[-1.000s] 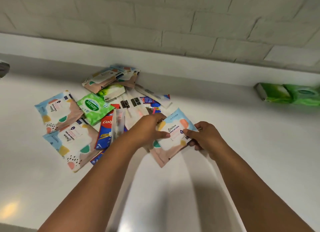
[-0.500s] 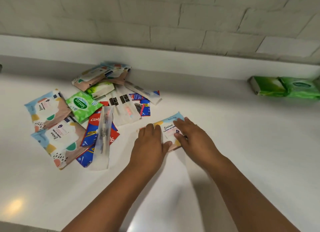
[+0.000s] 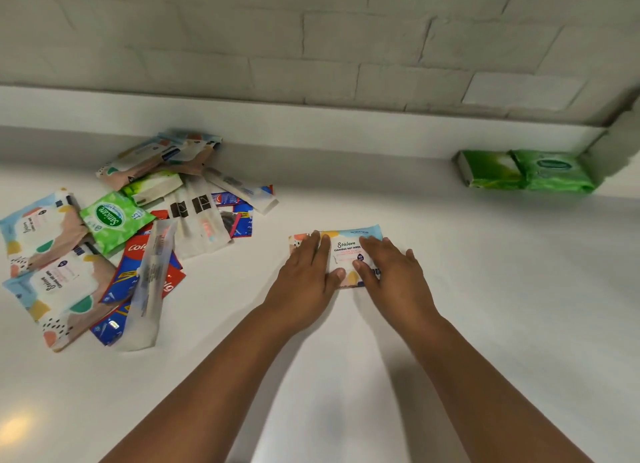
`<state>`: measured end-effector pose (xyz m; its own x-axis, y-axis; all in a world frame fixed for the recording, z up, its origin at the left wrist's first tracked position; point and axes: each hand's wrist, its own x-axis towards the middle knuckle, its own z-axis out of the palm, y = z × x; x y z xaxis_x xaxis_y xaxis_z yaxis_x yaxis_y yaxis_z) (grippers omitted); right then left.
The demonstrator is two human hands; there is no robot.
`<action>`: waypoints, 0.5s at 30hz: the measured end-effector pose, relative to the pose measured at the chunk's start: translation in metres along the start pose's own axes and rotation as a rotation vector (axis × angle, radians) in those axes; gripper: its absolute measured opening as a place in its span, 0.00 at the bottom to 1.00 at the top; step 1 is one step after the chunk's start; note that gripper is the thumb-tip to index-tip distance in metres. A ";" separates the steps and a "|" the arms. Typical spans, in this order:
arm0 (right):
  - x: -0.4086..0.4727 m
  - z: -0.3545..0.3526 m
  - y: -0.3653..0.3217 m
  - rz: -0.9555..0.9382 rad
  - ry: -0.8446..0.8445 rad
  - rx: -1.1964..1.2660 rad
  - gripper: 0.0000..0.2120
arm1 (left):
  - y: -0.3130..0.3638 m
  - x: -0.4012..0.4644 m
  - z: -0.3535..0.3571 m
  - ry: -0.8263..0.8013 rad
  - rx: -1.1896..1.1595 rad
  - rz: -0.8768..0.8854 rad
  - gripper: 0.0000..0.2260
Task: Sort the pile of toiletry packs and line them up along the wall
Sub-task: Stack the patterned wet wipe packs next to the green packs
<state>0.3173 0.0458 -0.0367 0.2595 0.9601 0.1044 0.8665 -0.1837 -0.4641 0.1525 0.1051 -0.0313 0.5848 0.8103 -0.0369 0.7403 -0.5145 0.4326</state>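
A pastel Stalove wet wipes pack (image 3: 348, 246) lies flat on the white counter (image 3: 485, 307), mid-frame. My left hand (image 3: 306, 272) rests flat on its left half with straight fingers. My right hand (image 3: 389, 272) lies flat on its right half. To the left sits the pile: two more Stalove packs (image 3: 52, 282), a green Sanicare pack (image 3: 112, 218), red and blue Colgate boxes (image 3: 138, 279), clear toothbrush sleeves (image 3: 152, 275) and further packs against the wall (image 3: 159, 158).
Two green wipe packs (image 3: 523, 173) stand side by side against the white upstand at the far right. A white brick wall (image 3: 311, 47) rises behind the counter. A wall corner (image 3: 616, 144) closes the right end.
The pack was held tilted in both hands a second ago. It now lies flat on the counter, turned square to the wall, with both hands pressed on top.
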 end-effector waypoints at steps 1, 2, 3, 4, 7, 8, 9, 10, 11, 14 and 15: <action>-0.001 -0.002 0.005 0.003 0.005 -0.008 0.23 | 0.004 0.002 0.003 0.001 0.005 0.010 0.29; -0.001 -0.005 0.013 0.010 0.009 -0.017 0.23 | 0.012 0.006 0.008 0.007 0.020 0.022 0.29; -0.002 -0.008 0.019 0.016 0.016 -0.024 0.23 | 0.017 0.010 0.011 0.012 0.039 0.034 0.29; -0.003 -0.011 0.028 0.024 0.024 -0.027 0.24 | 0.024 0.014 0.016 0.016 0.057 0.045 0.29; -0.003 -0.019 0.050 0.039 0.064 -0.035 0.29 | 0.043 0.027 0.026 0.020 0.082 0.078 0.28; -0.003 -0.021 0.057 0.042 0.076 -0.038 0.31 | 0.047 0.031 0.028 0.019 0.083 0.088 0.28; -0.003 -0.024 0.064 0.045 0.084 -0.042 0.31 | 0.053 0.035 0.031 0.016 0.085 0.096 0.28; -0.002 -0.027 0.072 0.050 0.089 -0.045 0.32 | 0.059 0.040 0.034 0.015 0.085 0.102 0.28; -0.001 -0.029 0.078 0.051 0.091 -0.047 0.32 | 0.064 0.044 0.037 0.018 0.087 0.108 0.28; 0.005 -0.037 0.098 0.061 0.093 -0.050 0.32 | 0.077 0.059 0.048 0.034 0.079 0.125 0.29; 0.007 -0.039 0.103 0.059 0.093 -0.052 0.31 | 0.080 0.063 0.051 0.043 0.073 0.127 0.30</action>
<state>0.4248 0.0254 -0.0491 0.3469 0.9240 0.1608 0.8691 -0.2522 -0.4256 0.2656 0.1011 -0.0450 0.6616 0.7480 0.0528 0.6846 -0.6312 0.3645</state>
